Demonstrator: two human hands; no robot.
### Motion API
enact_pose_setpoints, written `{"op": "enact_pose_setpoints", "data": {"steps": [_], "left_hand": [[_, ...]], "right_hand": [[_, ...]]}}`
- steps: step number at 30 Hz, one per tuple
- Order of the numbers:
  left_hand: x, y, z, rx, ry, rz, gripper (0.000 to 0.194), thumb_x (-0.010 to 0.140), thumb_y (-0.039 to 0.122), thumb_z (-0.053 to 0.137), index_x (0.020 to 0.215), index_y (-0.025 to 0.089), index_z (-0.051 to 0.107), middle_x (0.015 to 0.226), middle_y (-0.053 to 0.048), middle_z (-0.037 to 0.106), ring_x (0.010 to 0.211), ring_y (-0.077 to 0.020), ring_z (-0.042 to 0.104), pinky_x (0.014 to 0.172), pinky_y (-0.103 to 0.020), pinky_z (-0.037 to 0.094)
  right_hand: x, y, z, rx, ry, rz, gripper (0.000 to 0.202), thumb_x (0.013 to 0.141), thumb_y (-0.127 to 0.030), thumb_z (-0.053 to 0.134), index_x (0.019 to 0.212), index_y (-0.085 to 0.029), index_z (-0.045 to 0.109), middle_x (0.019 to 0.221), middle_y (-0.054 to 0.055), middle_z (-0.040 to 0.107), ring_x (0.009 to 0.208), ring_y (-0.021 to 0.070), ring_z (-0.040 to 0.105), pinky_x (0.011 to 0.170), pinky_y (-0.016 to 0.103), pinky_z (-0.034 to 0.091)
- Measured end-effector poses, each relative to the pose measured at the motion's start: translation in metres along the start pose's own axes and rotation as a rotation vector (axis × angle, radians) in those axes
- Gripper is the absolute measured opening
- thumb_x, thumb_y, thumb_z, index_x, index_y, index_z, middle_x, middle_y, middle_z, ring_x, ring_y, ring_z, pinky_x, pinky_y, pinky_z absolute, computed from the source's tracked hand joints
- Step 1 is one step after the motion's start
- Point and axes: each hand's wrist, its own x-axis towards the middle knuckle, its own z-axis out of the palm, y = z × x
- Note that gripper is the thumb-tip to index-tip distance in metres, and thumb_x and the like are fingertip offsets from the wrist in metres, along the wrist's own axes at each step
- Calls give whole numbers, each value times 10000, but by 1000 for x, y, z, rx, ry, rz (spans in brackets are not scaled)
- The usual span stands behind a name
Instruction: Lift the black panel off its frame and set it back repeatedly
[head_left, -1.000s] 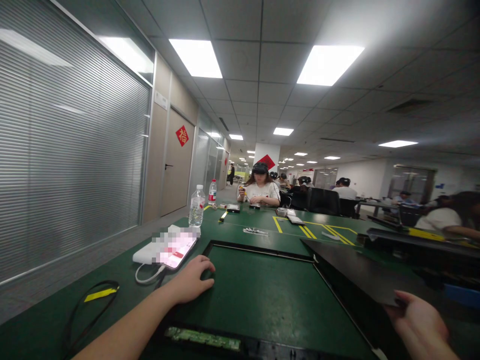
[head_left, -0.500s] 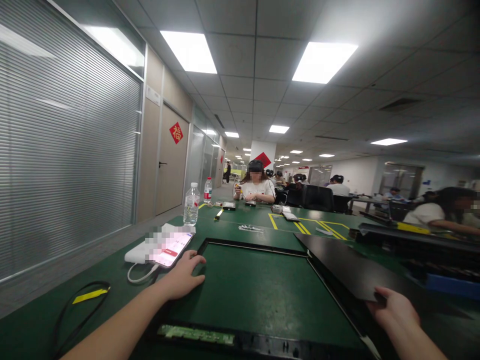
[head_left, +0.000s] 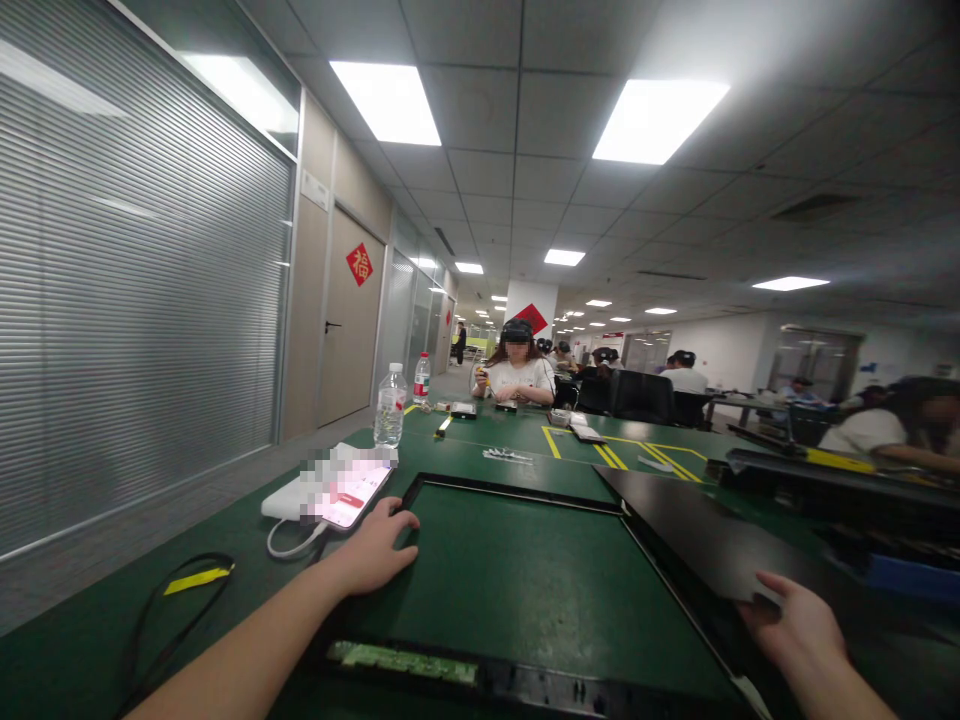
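Observation:
A black rectangular frame [head_left: 517, 491] lies on the green table, with a green circuit board [head_left: 405, 664] along its near side. My left hand [head_left: 380, 548] is curled over the frame's left side, thumb and fingers reaching its inner edge. Beside the frame's right side, a flat dark panel [head_left: 682, 530] is tilted, its far left corner close to the frame's far right corner. My right hand [head_left: 799, 620] grips the panel's near edge, thumb on top; the other fingers are partly hidden below it.
Left of the frame lie a lit phone [head_left: 358, 495] with a white cable and a black cord loop [head_left: 180, 620] with a yellow tag. A water bottle [head_left: 389, 405] stands behind. Across the table [head_left: 540, 590] sits a person [head_left: 517, 375]. Dark parts [head_left: 795, 480] lie at right.
The whole view has shifted slightly, so the scene sits a little further right. Both hands keep their places on the frame and the panel, with hardly any visible movement.

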Motion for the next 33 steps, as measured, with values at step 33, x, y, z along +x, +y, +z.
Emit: {"op": "enact_pose_setpoints", "data": {"steps": [33], "left_hand": [[1,-2,2,38,10,-1,364,684,360,539,1015,223,604,1284,-101,356,1234,-289,345,1031,-396,256]], "right_hand": [[1,6,7,-13,20,-15,228,687,35,493,704,-192,480,553,-42,545,400,98,550,424,187,534]]}}
